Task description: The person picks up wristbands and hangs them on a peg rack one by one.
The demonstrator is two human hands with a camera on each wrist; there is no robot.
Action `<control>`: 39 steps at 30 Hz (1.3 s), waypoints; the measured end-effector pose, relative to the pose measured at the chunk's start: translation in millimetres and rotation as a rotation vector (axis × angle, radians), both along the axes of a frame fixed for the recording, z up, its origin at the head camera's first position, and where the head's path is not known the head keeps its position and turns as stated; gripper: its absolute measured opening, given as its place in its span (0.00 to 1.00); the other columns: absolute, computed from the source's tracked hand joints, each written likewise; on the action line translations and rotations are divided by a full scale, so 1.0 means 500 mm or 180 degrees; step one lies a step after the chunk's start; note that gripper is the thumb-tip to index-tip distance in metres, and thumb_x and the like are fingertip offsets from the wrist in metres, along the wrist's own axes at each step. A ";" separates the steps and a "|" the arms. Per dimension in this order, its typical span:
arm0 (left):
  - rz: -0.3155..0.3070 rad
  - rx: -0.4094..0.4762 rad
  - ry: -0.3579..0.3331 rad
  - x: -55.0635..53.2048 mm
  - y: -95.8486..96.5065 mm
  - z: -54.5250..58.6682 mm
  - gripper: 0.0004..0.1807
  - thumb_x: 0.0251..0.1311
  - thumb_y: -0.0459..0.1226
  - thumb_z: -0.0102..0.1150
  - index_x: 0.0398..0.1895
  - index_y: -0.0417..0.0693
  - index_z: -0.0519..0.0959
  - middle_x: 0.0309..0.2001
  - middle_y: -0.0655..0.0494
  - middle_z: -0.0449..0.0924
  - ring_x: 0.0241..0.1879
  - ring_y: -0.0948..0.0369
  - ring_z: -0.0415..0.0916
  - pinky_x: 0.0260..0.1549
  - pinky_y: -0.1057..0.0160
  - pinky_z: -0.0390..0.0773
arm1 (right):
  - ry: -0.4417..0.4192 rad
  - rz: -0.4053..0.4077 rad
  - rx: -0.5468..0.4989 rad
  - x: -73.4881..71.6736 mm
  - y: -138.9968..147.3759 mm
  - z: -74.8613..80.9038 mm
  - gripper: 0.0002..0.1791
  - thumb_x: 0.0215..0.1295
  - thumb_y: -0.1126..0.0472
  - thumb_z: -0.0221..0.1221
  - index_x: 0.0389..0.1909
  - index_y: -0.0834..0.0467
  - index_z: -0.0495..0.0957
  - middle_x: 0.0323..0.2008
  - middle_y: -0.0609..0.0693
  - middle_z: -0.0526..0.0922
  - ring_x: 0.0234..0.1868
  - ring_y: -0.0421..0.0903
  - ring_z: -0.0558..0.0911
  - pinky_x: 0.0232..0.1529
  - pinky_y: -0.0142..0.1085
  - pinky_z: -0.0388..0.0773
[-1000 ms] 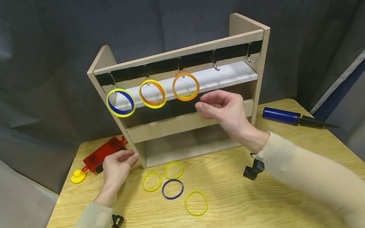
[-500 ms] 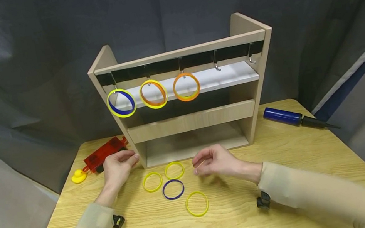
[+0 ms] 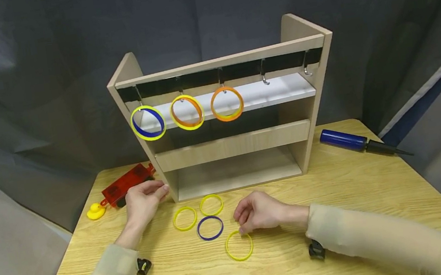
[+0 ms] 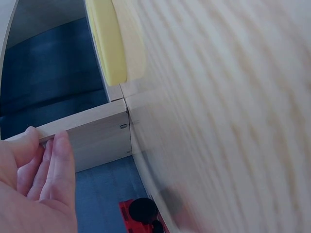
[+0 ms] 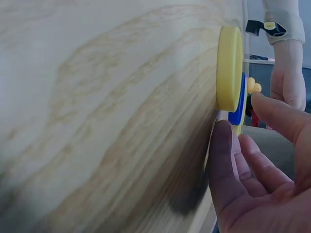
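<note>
My left hand (image 3: 143, 204) grips the front edge of the left side panel (image 4: 95, 121) of a wooden shelf unit (image 3: 234, 146), thumb and fingers on either side of it. Beside the nearest yellow ring (image 3: 242, 259) on the table is my right hand (image 3: 261, 211), its thumb tip right at the ring's far rim. In the right wrist view, a gap shows between its thumb and fingers, with the yellow ring (image 5: 229, 68) just beyond. A purple-blue ring (image 3: 211, 239) and two more yellow rings, one left (image 3: 186, 229) and one behind (image 3: 210, 195), lie flat nearby.
Three hooks carry ring pairs: yellow (image 3: 133, 126) with blue, yellow with orange (image 3: 200, 112), and orange (image 3: 229, 118) with yellow. Two further hooks, including one (image 3: 265, 80), are at right. A red toy wagon (image 3: 125, 184), yellow duck (image 3: 95, 212) and blue hand pump (image 3: 343, 140) flank the shelf.
My right hand has come down from beside the third hook's rings to the table, then nearer to the closest yellow ring. My left hand has stayed at the shelf's side.
</note>
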State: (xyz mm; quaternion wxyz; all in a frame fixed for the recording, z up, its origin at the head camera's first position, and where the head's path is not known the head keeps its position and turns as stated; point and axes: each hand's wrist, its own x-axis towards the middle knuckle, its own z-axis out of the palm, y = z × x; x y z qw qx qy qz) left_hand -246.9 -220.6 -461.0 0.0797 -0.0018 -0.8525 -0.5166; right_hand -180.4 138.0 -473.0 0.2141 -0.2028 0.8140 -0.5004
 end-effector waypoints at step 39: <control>-0.0004 0.0029 -0.0058 0.002 0.000 0.002 0.13 0.71 0.37 0.78 0.52 0.39 0.93 0.47 0.41 0.97 0.48 0.42 0.96 0.39 0.71 0.91 | 0.0507 -0.0025 0.0306 0.028 0.034 0.062 0.06 0.63 0.67 0.78 0.30 0.57 0.90 0.25 0.48 0.92 0.23 0.43 0.86 0.24 0.28 0.81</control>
